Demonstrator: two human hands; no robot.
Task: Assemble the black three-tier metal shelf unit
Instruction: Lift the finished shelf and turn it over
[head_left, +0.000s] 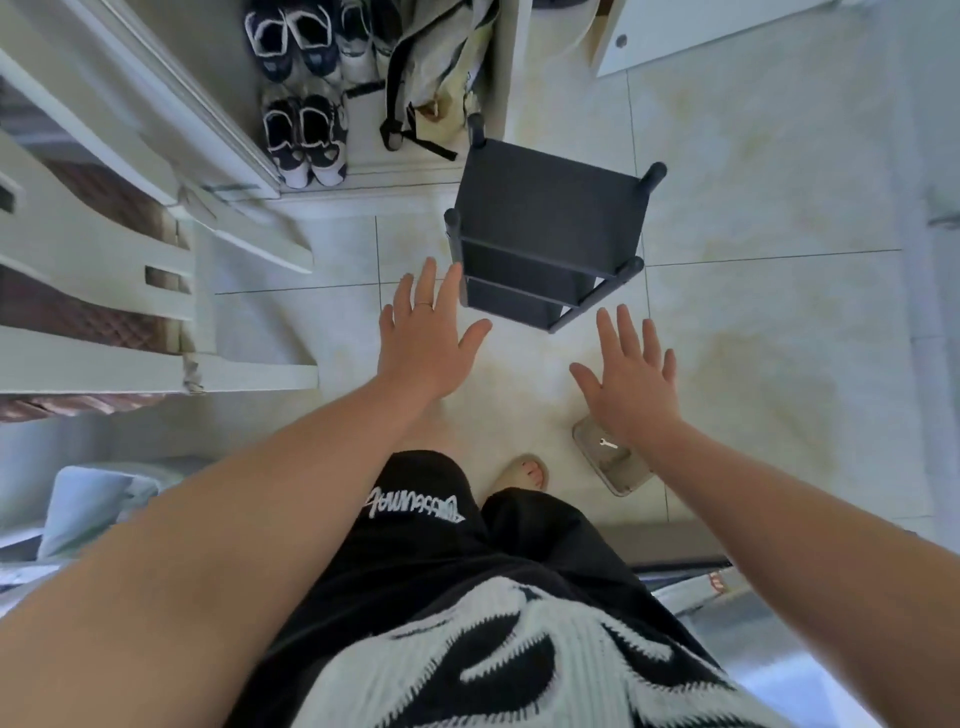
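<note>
Hands (423, 343) spread above pale tiled floor (753, 312).

the shelf unit (545, 218) is matte black against cream floor tiles (779, 182) clouded with pale yellow marbling, the shorts (415, 551) are black with white script lettering, the knit top (493, 654) swirls black and white, the sneakers (304, 140) are black-and-white, and the seat cushions (62, 312) show brown diamond quilting.
</note>
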